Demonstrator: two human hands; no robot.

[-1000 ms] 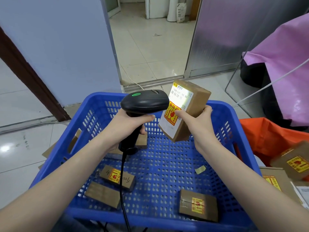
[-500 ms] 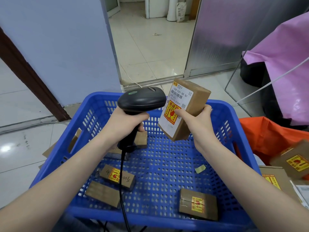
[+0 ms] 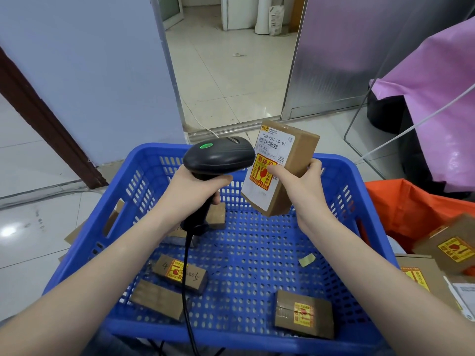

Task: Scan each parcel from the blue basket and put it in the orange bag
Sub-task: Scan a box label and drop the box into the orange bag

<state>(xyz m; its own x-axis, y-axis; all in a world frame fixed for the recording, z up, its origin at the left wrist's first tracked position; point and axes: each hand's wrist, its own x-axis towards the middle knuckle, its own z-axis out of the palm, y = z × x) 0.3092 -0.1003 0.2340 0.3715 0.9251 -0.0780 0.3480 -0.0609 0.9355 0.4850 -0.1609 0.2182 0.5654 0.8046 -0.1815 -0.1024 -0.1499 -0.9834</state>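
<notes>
Nearest the viewer, below both forearms, three brown cardboard parcels lie flat on the perforated floor of the blue basket (image 3: 359, 201): a plain one (image 3: 158, 299) under the left forearm, one with handwritten numbers (image 3: 180, 273) just beyond it, and a taped one with a yellow-and-red fragile sticker (image 3: 304, 314) under the right forearm. A small yellowish scrap of paper (image 3: 306, 260) sits on the basket floor below the right wrist. The scanner's black cable (image 3: 185, 291) drops from the left hand across the numbered parcel and over the near rim.

The left hand (image 3: 191, 192) is wrapped around the grip of a black barcode scanner (image 3: 218, 156), fingers curled tight, a green light glowing on the scanner's top. Another parcel (image 3: 214, 217) lies on the basket floor behind that hand, mostly hidden. Just to the right of the scanner head, nearly touching it, the right hand (image 3: 300, 187) pinches a taller parcel (image 3: 282, 168), thumb on the labelled front and fingers round the far edge; it is held tilted above the basket, its white shipping label and fragile sticker facing the scanner.

To the right of the right arm, outside the basket, the orange bag (image 3: 401, 209) stands open with several stickered parcels (image 3: 448, 249) inside. Beyond it hangs a pink plastic sheet (image 3: 424, 73), and past both hands lies a tiled doorway (image 3: 231, 73)
</notes>
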